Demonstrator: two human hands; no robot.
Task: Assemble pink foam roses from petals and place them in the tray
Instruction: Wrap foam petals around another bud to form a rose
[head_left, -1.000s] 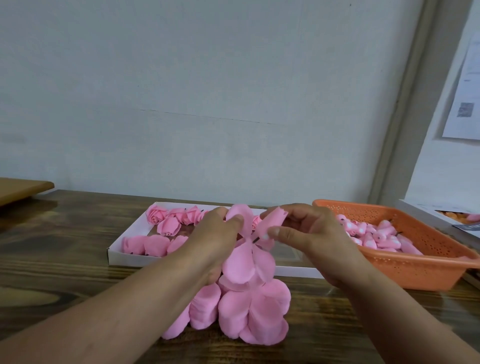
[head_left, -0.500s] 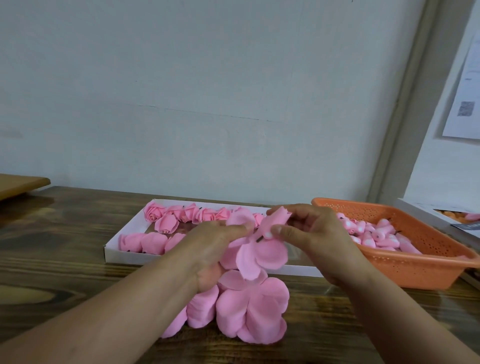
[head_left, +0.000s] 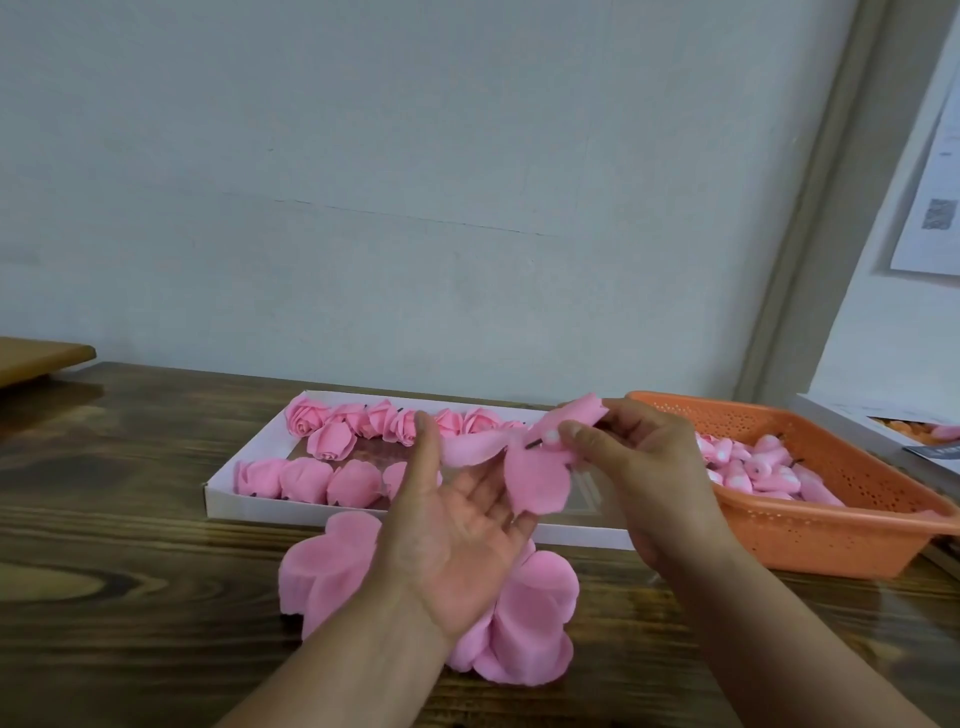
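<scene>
step: while my right hand pinches the rose core with its dark stem pin, petal sheet threaded on and hanging loose, I judge this as mid-assembly, wrapping not yet done
right grip: thumb and fingers closed narrow on the core, one petal flap sticking up at 12 o'clock
left grip: left hand palm-up, fingers straight and wide, holding nothing, cupped under the hanging petals; fingertip just touching a petal edge at 11 o'clock
next move: probably fold petals up round the core with the left, press them so they stay, then drop the rose in the tray; needs gentle touch, foam looks soft and tearable
tray: white, at 12 o'clock past my hands, finished roses in two rows on its left part, right part partly hidden by my hands
petal stack: on table under my left wrist, 6 o'clock
basket: orange, 2 o'clock, holds spare cores
in the way: nothing I can tell; tray near, path short
</scene>
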